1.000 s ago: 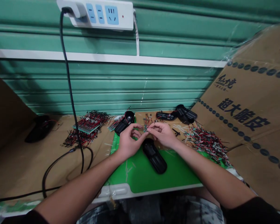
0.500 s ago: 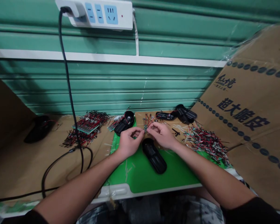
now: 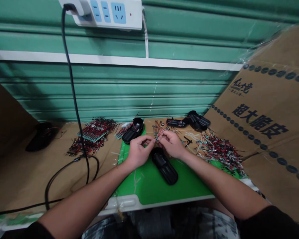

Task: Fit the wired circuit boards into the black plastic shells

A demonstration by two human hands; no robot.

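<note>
Both hands, the left hand [image 3: 139, 152] and the right hand [image 3: 171, 144], are held narrow, fingertips pinched together on a thin red-and-black wire [image 3: 161, 132] between them. A black plastic case [image 3: 164, 166] lies on the green mat [image 3: 164, 192] just below the hands; a loose heap of wired pieces [image 3: 220, 152] lies to their right.

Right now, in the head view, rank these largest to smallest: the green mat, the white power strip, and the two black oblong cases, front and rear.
1. Green mat
2. White power strip
3. Front black case and rear black case: they look alike, and nearness to the camera makes ranking them unsure.
</note>
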